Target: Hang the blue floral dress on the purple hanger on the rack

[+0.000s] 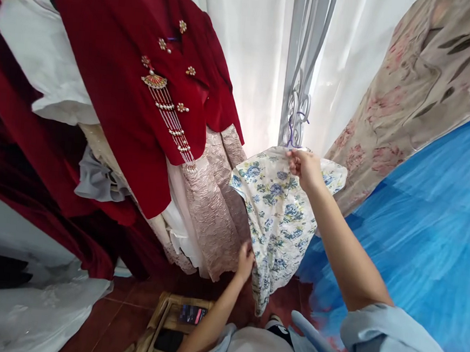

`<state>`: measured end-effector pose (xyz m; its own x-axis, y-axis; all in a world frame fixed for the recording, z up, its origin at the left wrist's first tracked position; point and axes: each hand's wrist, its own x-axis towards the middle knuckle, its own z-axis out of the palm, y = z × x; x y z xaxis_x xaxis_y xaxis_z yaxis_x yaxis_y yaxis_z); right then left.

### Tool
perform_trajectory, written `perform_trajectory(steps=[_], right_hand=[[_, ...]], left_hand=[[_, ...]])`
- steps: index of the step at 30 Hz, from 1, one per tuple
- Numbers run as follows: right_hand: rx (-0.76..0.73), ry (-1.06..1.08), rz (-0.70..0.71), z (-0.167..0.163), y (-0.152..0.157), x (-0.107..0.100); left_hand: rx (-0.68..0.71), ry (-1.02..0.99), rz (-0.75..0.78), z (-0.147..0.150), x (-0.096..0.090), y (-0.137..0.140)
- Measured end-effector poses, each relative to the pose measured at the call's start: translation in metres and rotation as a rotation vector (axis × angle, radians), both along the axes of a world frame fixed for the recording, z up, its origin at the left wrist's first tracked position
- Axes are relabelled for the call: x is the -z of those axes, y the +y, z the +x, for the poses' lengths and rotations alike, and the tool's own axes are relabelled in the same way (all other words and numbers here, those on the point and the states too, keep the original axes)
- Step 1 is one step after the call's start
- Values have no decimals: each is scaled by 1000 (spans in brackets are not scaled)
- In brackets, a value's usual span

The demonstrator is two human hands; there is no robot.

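A white shirt with blue floral print (pixel 276 190) hangs from a purple hanger (pixel 291 134), whose hook is among the grey rings (pixel 303 103) of hanging straps. My right hand (pixel 305 169) is closed at the top of the shirt, just below the hanger, its fingers pinching the fabric near the neckline. Lower down, my left hand (pixel 245 261) is closed around the left edge of the shirt, with its fingertips partly hidden. The shirt's lower end narrows and hangs in folds above the floor.
On the left hang a dark red jacket (pixel 118 53) with beaded ornaments, a pink brocade skirt (pixel 216 207) and a white blouse (pixel 45 47). To the right are a beige floral dress (pixel 387 106) and blue tulle (pixel 426 229). A phone (pixel 192 313) lies on a wooden stool (pixel 162 311).
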<state>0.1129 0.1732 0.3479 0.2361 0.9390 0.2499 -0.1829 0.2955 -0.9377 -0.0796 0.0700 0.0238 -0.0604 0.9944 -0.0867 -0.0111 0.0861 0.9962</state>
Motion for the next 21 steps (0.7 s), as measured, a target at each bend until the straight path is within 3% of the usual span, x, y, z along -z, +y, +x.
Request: perform_trajectory(steps=[2,4,6,8,10,11,13,15,18,21], right_hand=[[7,-65,23,0,-9,13],[34,-127,67,-1,-14,22],[73,-190,116,-2,-15,28],[98,-257,160,-3,-15,31],[114,-330,196,-2,-16,32],[127,-363,210,-1,-17,32],[161,-413,221,4,-17,32],[180,-438,213,9,-14,34],[190,-441,179,15,-3,44],[211,-406,13,10,4,82]], left_hand=[[-337,81,275,-19,-50,25],[-419,134,593,-27,-120,53],[-246,276,892,-18,-198,79],[39,462,1069,6,-269,102],[254,602,1113,35,-322,120],[373,669,1081,49,-339,127],[570,781,984,70,-358,137],[670,825,928,82,-360,144],[638,794,1001,89,-354,152],[542,738,1095,89,-353,160]])
